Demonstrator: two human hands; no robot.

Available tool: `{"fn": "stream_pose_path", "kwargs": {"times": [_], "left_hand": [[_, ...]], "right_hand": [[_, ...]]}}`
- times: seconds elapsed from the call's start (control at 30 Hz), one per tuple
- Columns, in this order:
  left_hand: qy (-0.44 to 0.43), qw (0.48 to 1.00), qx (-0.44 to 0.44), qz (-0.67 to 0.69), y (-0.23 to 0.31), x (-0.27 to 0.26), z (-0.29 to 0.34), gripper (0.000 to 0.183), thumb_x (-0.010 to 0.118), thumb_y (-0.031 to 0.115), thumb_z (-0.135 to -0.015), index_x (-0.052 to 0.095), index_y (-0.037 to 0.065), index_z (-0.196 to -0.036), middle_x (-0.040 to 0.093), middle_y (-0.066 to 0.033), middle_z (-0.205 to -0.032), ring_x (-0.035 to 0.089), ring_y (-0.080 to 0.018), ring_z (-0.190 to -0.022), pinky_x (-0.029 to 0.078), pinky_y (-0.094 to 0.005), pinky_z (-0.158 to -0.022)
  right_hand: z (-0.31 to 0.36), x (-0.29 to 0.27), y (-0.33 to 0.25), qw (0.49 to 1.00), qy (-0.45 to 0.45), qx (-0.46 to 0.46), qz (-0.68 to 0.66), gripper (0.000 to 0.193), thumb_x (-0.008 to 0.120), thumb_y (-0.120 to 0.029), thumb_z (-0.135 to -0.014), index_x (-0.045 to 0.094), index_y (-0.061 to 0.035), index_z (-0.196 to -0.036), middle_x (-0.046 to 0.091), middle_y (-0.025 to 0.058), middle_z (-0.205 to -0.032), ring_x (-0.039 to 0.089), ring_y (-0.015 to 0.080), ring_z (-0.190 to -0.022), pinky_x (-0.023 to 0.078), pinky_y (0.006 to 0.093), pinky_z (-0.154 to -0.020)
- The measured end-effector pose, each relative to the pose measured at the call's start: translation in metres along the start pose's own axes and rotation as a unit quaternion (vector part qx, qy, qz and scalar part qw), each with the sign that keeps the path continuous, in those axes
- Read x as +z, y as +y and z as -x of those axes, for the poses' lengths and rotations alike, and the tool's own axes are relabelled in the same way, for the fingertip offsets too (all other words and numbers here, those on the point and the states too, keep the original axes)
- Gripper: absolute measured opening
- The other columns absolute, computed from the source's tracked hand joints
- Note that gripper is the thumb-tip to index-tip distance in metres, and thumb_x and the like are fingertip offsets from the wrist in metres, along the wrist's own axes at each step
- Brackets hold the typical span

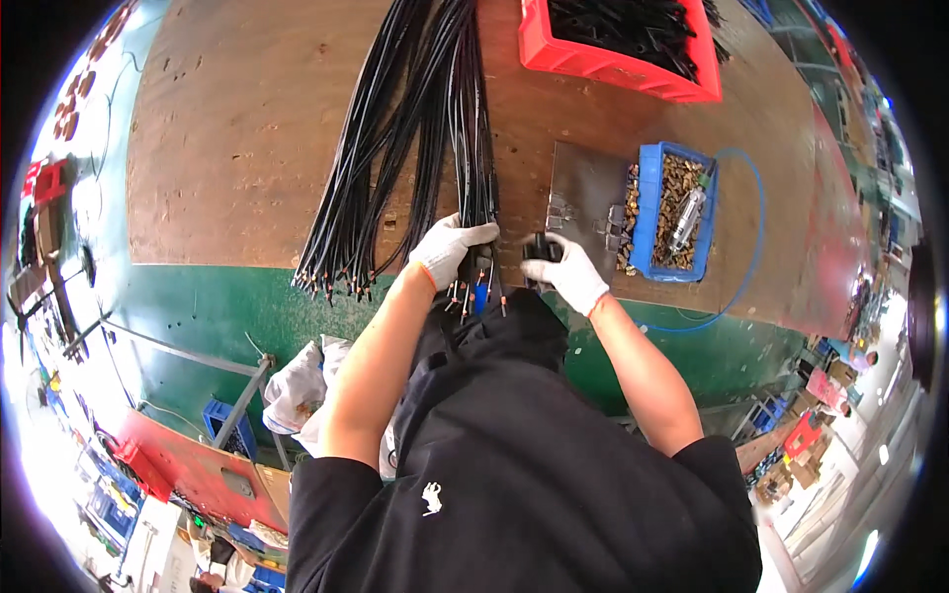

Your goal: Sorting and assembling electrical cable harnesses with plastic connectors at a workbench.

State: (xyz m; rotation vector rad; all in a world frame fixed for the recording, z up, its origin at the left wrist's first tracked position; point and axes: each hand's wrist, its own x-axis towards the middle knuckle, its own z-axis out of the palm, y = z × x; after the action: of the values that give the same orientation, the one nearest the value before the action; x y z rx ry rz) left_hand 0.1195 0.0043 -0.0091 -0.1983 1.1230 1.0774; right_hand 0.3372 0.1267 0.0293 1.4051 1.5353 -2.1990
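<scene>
A thick bundle of black cables [381, 178] runs down the brown tabletop, their stripped ends copper-coloured near the front edge. My left hand [442, 251], in a white glove, is closed around several of the cables just above their ends. Beside it on the right, my gloved right hand [573, 277] pinches a small black part [540, 251], apart from the cables. Its exact kind is not clear, and my fingers cover some of it. Below the hands, the cable ends hang over the table edge in front of my black shirt, next to a small blue piece [481, 295].
A red bin [618, 67] of black parts stands at the far right. Nearer, a blue bin [647, 212] holds brass-coloured fittings and a silver tool [686, 222], with a blue hose [759, 227] curving around. A dark metal plate [583, 183] lies left of it. White sacks [295, 387] are below left.
</scene>
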Motion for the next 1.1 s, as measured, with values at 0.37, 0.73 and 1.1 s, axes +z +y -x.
{"fn": "stream_pose_path", "kwargs": {"times": [0.37,0.73,1.1], "left_hand": [[0.003,0.996,0.077,0.04,-0.018,0.025,-0.009,0.013,0.075,0.009,-0.096,0.065,0.005,-0.104,0.068,-0.0058,-0.091,0.065,-0.0156,-0.072,0.061,-0.0324,-0.066],[0.033,0.995,0.089,-0.004,-0.01,0.022,0.001,0.017,0.08,0.01,-0.091,0.068,0.006,-0.101,0.067,-0.0041,-0.084,0.065,-0.0156,-0.069,0.057,-0.0316,-0.063],[0.049,0.996,0.067,-0.026,-0.009,0.02,0.0,0.018,0.081,0.011,-0.088,0.069,0.006,-0.1,0.069,-0.0039,-0.083,0.065,-0.0146,-0.065,0.056,-0.03,-0.063]], "right_hand": [[0.071,-0.003,0.043,0.999,-0.022,0.025,0.034,0.054,0.092,-0.025,-0.082,0.071,-0.0015,-0.126,0.074,0.0017,-0.108,0.066,0.0098,-0.097,0.056,0.03,-0.092],[0.077,0.008,0.052,1.0,-0.002,0.005,-0.005,0.045,0.087,-0.02,-0.085,0.072,0.001,-0.121,0.074,0.0014,-0.103,0.066,0.0092,-0.093,0.056,0.0286,-0.088],[0.059,0.016,0.035,0.998,-0.025,0.053,-0.037,0.039,0.083,-0.014,-0.087,0.073,0.0023,-0.12,0.076,0.0042,-0.099,0.068,0.0092,-0.086,0.056,0.0284,-0.08]]}}
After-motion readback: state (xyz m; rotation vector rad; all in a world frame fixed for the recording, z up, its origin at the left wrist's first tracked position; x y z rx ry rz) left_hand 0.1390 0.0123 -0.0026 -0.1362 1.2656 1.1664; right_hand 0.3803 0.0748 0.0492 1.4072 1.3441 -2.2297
